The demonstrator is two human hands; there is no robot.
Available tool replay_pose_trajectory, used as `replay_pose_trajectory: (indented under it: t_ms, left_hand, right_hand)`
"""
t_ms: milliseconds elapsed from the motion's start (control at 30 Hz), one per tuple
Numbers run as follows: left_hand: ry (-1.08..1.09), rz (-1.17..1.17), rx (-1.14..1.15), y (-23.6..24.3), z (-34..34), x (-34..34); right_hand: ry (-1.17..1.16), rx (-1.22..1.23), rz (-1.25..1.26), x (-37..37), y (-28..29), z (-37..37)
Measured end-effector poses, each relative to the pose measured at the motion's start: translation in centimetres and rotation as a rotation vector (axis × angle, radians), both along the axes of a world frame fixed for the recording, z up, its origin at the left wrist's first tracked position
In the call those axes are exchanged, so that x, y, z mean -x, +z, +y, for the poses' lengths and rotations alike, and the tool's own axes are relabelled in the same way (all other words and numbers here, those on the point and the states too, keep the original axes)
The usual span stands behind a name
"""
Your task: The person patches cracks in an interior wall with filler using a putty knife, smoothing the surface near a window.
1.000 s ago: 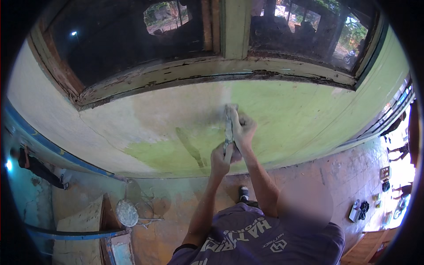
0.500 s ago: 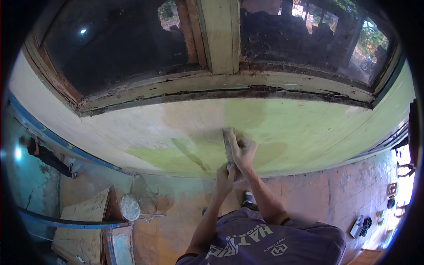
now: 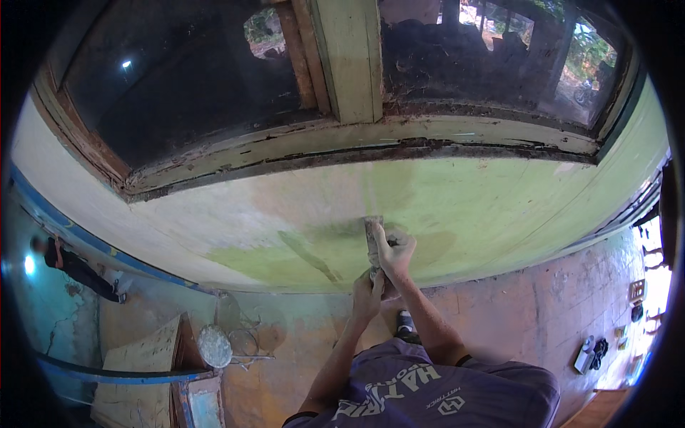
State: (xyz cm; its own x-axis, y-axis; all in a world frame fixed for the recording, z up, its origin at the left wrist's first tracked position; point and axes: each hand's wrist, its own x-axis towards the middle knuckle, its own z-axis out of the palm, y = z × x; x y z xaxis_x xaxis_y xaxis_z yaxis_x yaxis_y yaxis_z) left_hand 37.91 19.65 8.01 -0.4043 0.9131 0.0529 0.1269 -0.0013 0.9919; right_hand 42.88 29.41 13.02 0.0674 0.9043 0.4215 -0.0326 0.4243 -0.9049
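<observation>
A grey, dirt-smeared scraper with a long flat blade (image 3: 372, 230) lies against the wall (image 3: 471, 207) under the windows. My right hand (image 3: 397, 251) is closed on the blade's side, with the thumb stretched along it. Lower down, my left hand (image 3: 366, 294) is wrapped round the tool's handle end, which the fingers mostly hide. Around the blade the wall changes from light green on the right to worn whitish plaster on the left. Darker patches and a slanting dark streak (image 3: 310, 255) mark the green to the left of my hands.
A rough wooden window ledge (image 3: 250, 151) with cracked, crumbling edges runs above. Behind me on the floor (image 3: 485, 321) stand a round pale bucket lid or top (image 3: 215, 347) and a leaning wooden panel (image 3: 135, 364). Another person (image 3: 78, 267) works at the far left wall.
The scraper's tip has shifted slightly down and now shows sharply instead of blurred. Both hands keep their grip. The whole view has shifted a little.
</observation>
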Motion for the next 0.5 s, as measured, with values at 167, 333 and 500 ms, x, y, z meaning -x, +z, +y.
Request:
replay_pose_trajectory:
  t_ms: [167, 333, 500]
  left_hand:
    - [-0.079, 0.114, -0.083, 12.9, 0.1, 1.9]
    - [-0.084, 0.011, -0.053, 10.2, 0.1, 1.7]
    - [-0.051, 0.024, 0.064, -0.4, -2.6, 0.5]
  right_hand:
    - [0.026, 0.003, 0.066, 1.1, 13.4, 0.4]
    - [0.037, -0.008, 0.066, 1.5, 9.7, 0.5]
    - [0.051, 0.106, 0.015, 0.7, -1.9, -1.1]
